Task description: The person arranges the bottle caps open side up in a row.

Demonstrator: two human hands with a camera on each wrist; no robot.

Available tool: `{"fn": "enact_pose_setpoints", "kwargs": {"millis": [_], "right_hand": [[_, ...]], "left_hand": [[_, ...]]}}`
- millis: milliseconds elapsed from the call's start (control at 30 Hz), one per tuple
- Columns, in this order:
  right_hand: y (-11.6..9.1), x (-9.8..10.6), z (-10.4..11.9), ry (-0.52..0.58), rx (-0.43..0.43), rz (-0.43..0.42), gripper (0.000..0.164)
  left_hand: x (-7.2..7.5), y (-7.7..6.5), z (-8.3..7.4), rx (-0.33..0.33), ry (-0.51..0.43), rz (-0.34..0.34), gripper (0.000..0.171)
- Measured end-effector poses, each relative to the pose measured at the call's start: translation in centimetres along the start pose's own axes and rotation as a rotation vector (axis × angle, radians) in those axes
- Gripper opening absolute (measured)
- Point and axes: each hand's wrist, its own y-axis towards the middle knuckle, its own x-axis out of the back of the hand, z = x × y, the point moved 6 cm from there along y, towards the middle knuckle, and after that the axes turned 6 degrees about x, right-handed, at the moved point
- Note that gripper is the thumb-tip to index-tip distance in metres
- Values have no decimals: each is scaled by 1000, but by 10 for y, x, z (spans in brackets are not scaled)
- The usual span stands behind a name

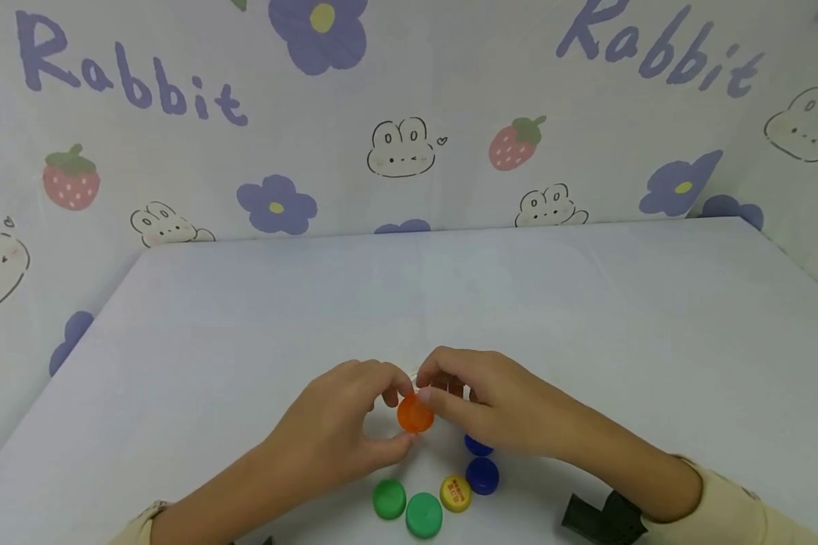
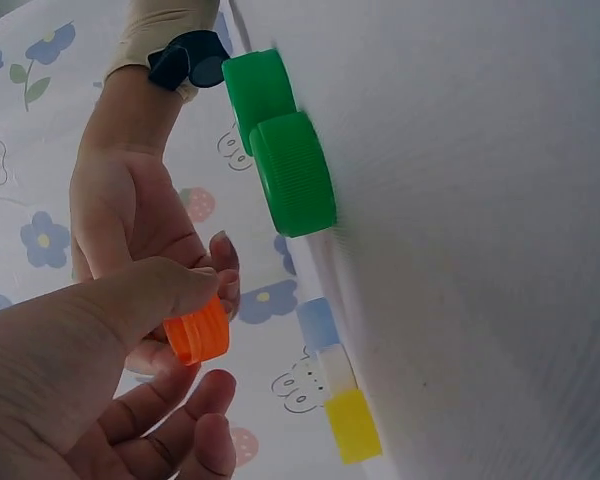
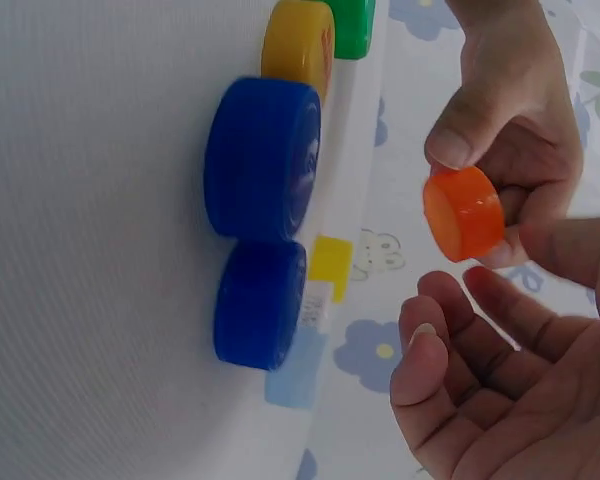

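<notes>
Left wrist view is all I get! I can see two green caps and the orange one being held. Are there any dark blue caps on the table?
Observer: Yes, two dark blue caps lie on the table.
Operator: Cool! What's between them and the green caps?
Observer: A yellow cap with red print on its top.
Operator: Is a hand hiding any of the dark blue ones?
Observer: In the head view, the right hand partly covers the one farther from the person.
</notes>
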Motion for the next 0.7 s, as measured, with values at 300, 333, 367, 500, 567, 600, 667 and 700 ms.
{"fn": "enact_pose_setpoints", "kwargs": {"millis": [300, 333, 367, 500, 567, 600, 667, 700], "right_hand": [[2, -3, 11, -254, 104, -3, 24], [2, -2, 12, -276, 111, -3, 24], [2, -1, 13, -294, 120, -5, 23], [2, 4, 14, -349, 124, -5, 21], [1, 7, 13, -367, 107, -5, 20], [0, 9, 12, -379, 93, -7, 21], [-2, 13, 9, -398, 59, -12, 21], [-3, 15, 7, -406, 43, -16, 21]], "left_hand": [[-3, 3, 3, 14, 44, 45, 32], [-3, 4, 3, 7, 50, 49, 32], [-3, 6, 3, 2, 54, 60, 32], [-5, 17, 2, -13, 72, 119, 32], [-6, 24, 0, -15, 82, 151, 32], [-7, 27, -1, -21, 88, 162, 32], [-8, 35, -4, -32, 97, 186, 31], [-9, 39, -5, -39, 96, 199, 31]]}}
